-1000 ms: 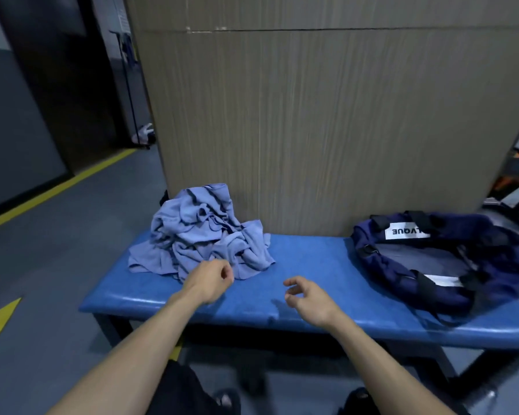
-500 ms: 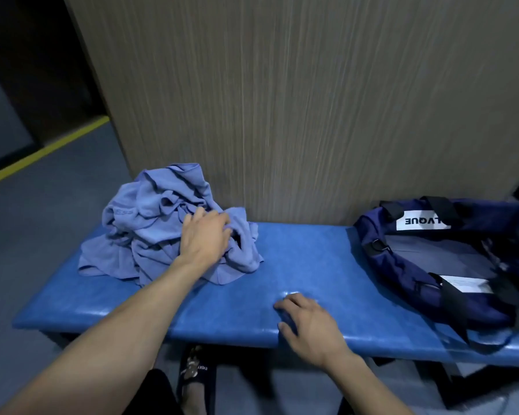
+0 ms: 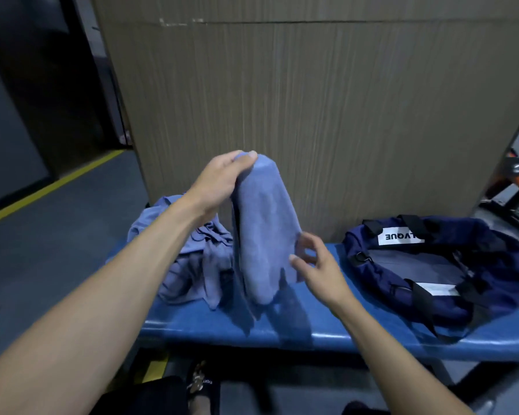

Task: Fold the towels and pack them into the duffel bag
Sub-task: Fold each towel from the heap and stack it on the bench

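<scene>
Hanging above the blue desk (image 3: 327, 333), one towel (image 3: 264, 235) is pinched at its top by the left hand (image 3: 219, 181); its right edge is touched by the right hand (image 3: 315, 265), fingers loosely spread. The towel pile (image 3: 192, 265) is seen left, the duffel bag (image 3: 450, 265) right.

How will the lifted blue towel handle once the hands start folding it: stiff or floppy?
Probably floppy: the blue towel hangs limp from the left hand pinching its top. Likely light, since that pinch alone carries it. The right hand, fingers spread at its edge, may need to steady it; the hanging cloth could swing.
</scene>
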Action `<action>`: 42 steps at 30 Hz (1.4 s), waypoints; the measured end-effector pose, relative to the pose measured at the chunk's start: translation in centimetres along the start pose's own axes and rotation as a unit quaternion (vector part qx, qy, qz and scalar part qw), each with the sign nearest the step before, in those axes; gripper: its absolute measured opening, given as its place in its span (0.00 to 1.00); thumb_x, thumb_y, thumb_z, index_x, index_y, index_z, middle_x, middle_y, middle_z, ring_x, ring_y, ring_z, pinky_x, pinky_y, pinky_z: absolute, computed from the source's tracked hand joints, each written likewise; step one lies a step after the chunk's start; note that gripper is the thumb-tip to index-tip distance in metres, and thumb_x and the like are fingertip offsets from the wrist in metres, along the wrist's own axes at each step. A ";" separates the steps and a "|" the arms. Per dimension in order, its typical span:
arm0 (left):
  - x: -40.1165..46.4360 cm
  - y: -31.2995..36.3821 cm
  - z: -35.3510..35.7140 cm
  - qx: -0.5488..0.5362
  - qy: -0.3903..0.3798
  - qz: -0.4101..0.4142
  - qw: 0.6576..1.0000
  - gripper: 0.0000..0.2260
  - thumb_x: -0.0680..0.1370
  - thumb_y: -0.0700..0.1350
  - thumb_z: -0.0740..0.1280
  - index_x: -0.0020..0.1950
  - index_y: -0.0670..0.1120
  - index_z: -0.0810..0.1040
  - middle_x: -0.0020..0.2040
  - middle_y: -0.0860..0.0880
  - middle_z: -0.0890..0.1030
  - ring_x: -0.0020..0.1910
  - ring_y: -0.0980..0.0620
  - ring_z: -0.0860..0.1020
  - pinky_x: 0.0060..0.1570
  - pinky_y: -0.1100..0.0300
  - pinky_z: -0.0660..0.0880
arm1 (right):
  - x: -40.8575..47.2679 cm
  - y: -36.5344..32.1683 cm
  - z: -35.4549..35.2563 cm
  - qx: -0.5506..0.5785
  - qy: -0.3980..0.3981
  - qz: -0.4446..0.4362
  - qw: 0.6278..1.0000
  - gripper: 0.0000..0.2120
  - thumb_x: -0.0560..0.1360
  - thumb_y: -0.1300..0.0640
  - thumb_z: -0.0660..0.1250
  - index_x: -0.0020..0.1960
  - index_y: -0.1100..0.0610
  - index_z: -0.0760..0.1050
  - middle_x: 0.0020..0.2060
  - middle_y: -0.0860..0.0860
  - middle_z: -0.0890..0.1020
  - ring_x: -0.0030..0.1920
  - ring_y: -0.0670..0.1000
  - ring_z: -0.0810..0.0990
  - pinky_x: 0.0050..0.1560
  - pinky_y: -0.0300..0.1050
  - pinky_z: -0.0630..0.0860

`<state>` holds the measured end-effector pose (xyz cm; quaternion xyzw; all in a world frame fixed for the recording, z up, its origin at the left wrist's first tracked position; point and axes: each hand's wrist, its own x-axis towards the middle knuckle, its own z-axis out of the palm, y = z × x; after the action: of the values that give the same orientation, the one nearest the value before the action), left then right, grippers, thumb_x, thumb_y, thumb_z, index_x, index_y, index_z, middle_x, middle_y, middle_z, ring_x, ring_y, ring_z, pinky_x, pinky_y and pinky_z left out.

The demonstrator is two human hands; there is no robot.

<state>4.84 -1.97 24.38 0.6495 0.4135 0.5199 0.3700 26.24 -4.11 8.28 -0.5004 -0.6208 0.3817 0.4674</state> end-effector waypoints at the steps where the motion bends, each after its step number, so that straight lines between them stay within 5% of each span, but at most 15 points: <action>1: -0.4 0.8 0.0 -0.007 -0.023 0.004 1.000 0.15 0.77 0.57 0.67 0.41 0.47 0.70 0.39 0.47 0.66 0.39 0.50 0.64 0.38 0.54 0.61 | 0.1 -1.3 -0.5 0.022 -0.003 -0.008 1.000 0.28 0.77 0.60 0.71 0.73 0.47 0.67 0.66 0.43 0.75 0.63 0.40 0.77 0.61 0.38 0.75; 4: -1.6 2.8 0.0 -0.030 -0.081 0.007 0.996 0.11 0.81 0.49 0.64 0.40 0.47 0.72 0.37 0.49 0.69 0.36 0.54 0.67 0.34 0.60 0.63 | 0.3 -5.0 -1.9 0.085 -0.058 -0.016 0.995 0.39 0.70 0.61 0.70 0.77 0.42 0.63 0.73 0.42 0.70 0.72 0.40 0.69 0.70 0.42 0.68; 8: -3.0 4.1 0.3 -0.025 -0.161 -0.018 0.986 0.10 0.83 0.46 0.62 0.43 0.44 0.71 0.35 0.53 0.71 0.32 0.58 0.69 0.30 0.65 0.67 | -0.4 -9.3 -2.6 0.200 -0.217 -0.037 0.955 0.29 0.75 0.63 0.59 0.75 0.49 0.69 0.68 0.47 0.78 0.63 0.48 0.78 0.60 0.51 0.71; 11: -4.0 4.2 0.5 0.022 -0.209 -0.024 0.977 0.13 0.85 0.46 0.61 0.41 0.46 0.72 0.34 0.54 0.73 0.32 0.59 0.71 0.32 0.66 0.68 | -0.9 -11.5 -2.9 0.231 -0.277 -0.045 0.931 0.24 0.79 0.57 0.59 0.75 0.54 0.70 0.69 0.55 0.77 0.70 0.56 0.75 0.66 0.53 0.73; 15: -4.4 3.7 -0.2 0.059 -0.215 0.006 0.975 0.10 0.84 0.46 0.63 0.45 0.46 0.78 0.39 0.55 0.78 0.38 0.59 0.74 0.38 0.68 0.72 | -0.6 -11.3 -3.7 0.207 -0.259 0.004 0.944 0.20 0.75 0.55 0.68 0.64 0.62 0.79 0.61 0.62 0.82 0.60 0.59 0.81 0.63 0.55 0.75; 18: -4.4 1.9 -0.8 0.151 -0.229 0.028 0.961 0.06 0.83 0.42 0.66 0.47 0.44 0.79 0.38 0.57 0.77 0.38 0.61 0.73 0.40 0.68 0.69 | 0.0 -11.0 -4.4 0.257 -0.221 -0.016 0.941 0.26 0.73 0.55 0.68 0.68 0.66 0.75 0.65 0.69 0.76 0.62 0.63 0.77 0.67 0.59 0.71; 21: -4.7 -0.9 -0.9 0.199 -0.239 0.012 0.950 0.05 0.79 0.38 0.66 0.47 0.46 0.80 0.41 0.53 0.80 0.41 0.57 0.74 0.45 0.59 0.71 | 0.6 -11.6 -5.0 0.289 -0.149 -0.028 0.945 0.21 0.72 0.56 0.69 0.61 0.66 0.75 0.54 0.66 0.81 0.55 0.61 0.79 0.59 0.55 0.77; 27: -5.9 -3.9 -0.4 0.123 -0.186 -0.087 0.971 0.07 0.81 0.33 0.62 0.48 0.43 0.77 0.38 0.50 0.78 0.36 0.57 0.74 0.39 0.63 0.73 | 1.3 -11.5 -5.8 0.216 -0.195 -0.016 0.957 0.18 0.70 0.55 0.74 0.55 0.61 0.73 0.45 0.59 0.79 0.46 0.55 0.80 0.49 0.48 0.76; 31: -5.5 -4.5 -1.2 0.061 -0.143 -0.116 0.981 0.09 0.82 0.34 0.59 0.50 0.43 0.78 0.40 0.47 0.76 0.39 0.52 0.72 0.42 0.58 0.71 | 1.7 -10.6 -7.3 0.007 -0.226 0.030 0.974 0.15 0.75 0.49 0.73 0.58 0.56 0.82 0.53 0.58 0.86 0.53 0.57 0.85 0.53 0.54 0.78; 33: -5.1 -4.4 -1.4 0.064 -0.141 -0.113 0.981 0.13 0.81 0.33 0.57 0.48 0.46 0.79 0.35 0.51 0.75 0.33 0.55 0.69 0.37 0.61 0.66 | 2.1 -10.1 -8.1 -0.063 -0.233 0.069 0.968 0.20 0.72 0.42 0.75 0.56 0.55 0.83 0.51 0.56 0.86 0.50 0.56 0.85 0.49 0.53 0.77; 36: -5.0 -4.0 -1.7 0.080 -0.150 -0.097 0.981 0.11 0.84 0.34 0.57 0.51 0.43 0.77 0.29 0.61 0.77 0.26 0.65 0.72 0.30 0.72 0.67 | 2.5 -9.8 -9.4 -0.062 -0.244 0.083 0.964 0.15 0.75 0.49 0.74 0.53 0.61 0.84 0.49 0.60 0.86 0.48 0.56 0.84 0.49 0.49 0.77; 40: -4.8 -4.9 -3.0 0.138 -0.206 -0.072 0.966 0.07 0.83 0.43 0.64 0.56 0.43 0.81 0.45 0.56 0.82 0.45 0.63 0.77 0.47 0.73 0.72 | 2.9 -9.8 -10.8 -0.107 -0.263 0.078 0.956 0.10 0.74 0.52 0.75 0.46 0.60 0.83 0.44 0.57 0.86 0.45 0.55 0.84 0.45 0.46 0.77; 42: -4.6 -5.8 -3.6 0.201 -0.216 -0.064 0.953 0.06 0.82 0.45 0.67 0.52 0.46 0.82 0.43 0.56 0.81 0.42 0.64 0.75 0.46 0.72 0.70 | 3.1 -9.7 -11.0 -0.130 -0.267 0.080 0.951 0.18 0.72 0.48 0.78 0.45 0.63 0.80 0.41 0.57 0.83 0.43 0.54 0.81 0.44 0.47 0.75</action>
<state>-0.11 -3.79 18.10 0.7797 0.4603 0.2482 0.3445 34.09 -3.06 21.02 -0.4846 -0.7254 0.4533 0.1830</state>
